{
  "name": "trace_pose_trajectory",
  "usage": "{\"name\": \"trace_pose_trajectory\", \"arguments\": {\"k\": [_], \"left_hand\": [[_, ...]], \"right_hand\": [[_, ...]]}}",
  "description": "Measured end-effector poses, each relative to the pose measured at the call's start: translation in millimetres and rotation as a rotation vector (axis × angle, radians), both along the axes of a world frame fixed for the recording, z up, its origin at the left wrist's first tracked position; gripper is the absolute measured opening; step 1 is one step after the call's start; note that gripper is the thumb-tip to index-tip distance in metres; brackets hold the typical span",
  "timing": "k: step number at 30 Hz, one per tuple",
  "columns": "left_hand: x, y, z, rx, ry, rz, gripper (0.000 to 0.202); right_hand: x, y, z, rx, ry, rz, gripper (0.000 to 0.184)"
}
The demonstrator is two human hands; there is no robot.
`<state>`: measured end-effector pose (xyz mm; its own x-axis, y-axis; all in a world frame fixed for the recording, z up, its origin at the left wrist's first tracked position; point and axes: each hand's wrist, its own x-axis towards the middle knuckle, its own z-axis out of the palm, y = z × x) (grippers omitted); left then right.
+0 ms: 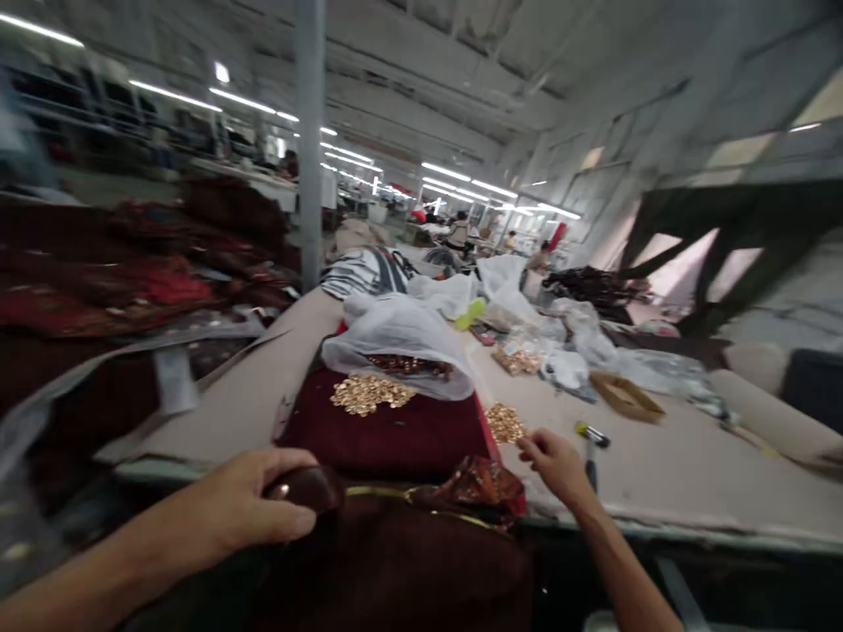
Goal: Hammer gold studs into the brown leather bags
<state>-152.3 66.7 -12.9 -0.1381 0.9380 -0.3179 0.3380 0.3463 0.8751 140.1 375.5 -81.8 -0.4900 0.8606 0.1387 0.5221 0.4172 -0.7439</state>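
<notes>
A glossy dark-brown tab (309,487), rounded and dotted with a gold-coloured glint, sat pinched in the left hand (263,496)! Right of that grip sagged the soft, bag-like brown article (408,562), gold-coloured edging (378,492) curving along its top, patterned red fabric (478,487) bunched up crumpled just short of the right hand (557,461). And right by those fingertips, a loose heap of shiny gold-coloured pieces (504,423) lay spread, slightly to their left!

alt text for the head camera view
A person's left hand grips a glossy brown piece beside gold-trimmed dark brown fabric; the right hand is by a small pile of gold metal pieces on a worktable. A larger gold pile lies on maroon cloth.
</notes>
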Motion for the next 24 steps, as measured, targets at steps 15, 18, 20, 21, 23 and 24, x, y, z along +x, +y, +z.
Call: {"name": "trace_pose_trajectory", "arguments": {"k": [15,18,20,21,23,24], "left_hand": [[34,-55,23.1,0.0,-0.218,0.053,0.027],[36,-61,29.0,-0.009,-0.146,0.035,0.019],[38,-63,33.1,-0.005,-0.127,0.028,0.015],[39,-63,34.5,-0.003,-0.121,0.023,0.014],[40,-64,35.7,-0.006,-0.108,0.01,0.013],[41,-65,35.5,-0.007,-0.095,0.003,0.012]], "right_hand": [[-105,-187,79.7,-0.939,0.33,0.815,0.036],[-110,-196,79.4,-0.912,0.257,0.851,0.033],[-110,-200,80.4,-0.855,0.208,0.86,0.031],[-111,-202,81.2,-0.821,0.187,0.87,0.03],[-111,-204,82.9,-0.754,0.155,0.89,0.029],[-111,-205,83.8,-0.728,0.142,0.892,0.029]]}}
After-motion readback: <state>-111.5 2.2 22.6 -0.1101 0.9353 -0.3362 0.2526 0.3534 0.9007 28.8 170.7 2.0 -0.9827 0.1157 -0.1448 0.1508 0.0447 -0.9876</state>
